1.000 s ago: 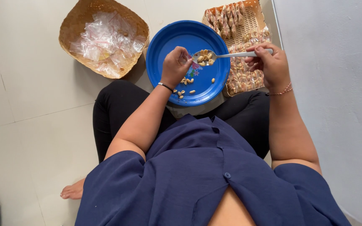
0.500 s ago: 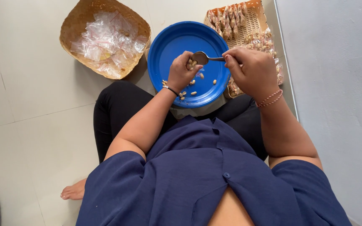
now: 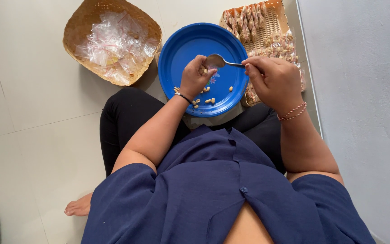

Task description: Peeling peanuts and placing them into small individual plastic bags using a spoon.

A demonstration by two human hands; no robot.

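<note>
A round blue plate (image 3: pixel 190 43) rests on my lap with a few loose peanuts (image 3: pixel 207 100) scattered near its front rim. My left hand (image 3: pixel 195 77) hovers over the plate, fingers curled around what looks like a small clear bag with peanuts showing at its top. My right hand (image 3: pixel 274 81) grips the handle of a metal spoon (image 3: pixel 217 60). The spoon's bowl is tipped against the top of my left fist and looks empty.
A woven basket (image 3: pixel 80 31) full of small clear plastic bags sits on the floor at the left. A flat woven tray (image 3: pixel 269 25) holding several filled peanut packets lies at the right, beside a grey wall (image 3: pixel 362 90). Pale floor tiles surround me.
The right hand swung the spoon, heaped with peanuts, from the plate's right edge inward to the left fist. Its bowl now looks empty. The left hand stayed over the plate.
</note>
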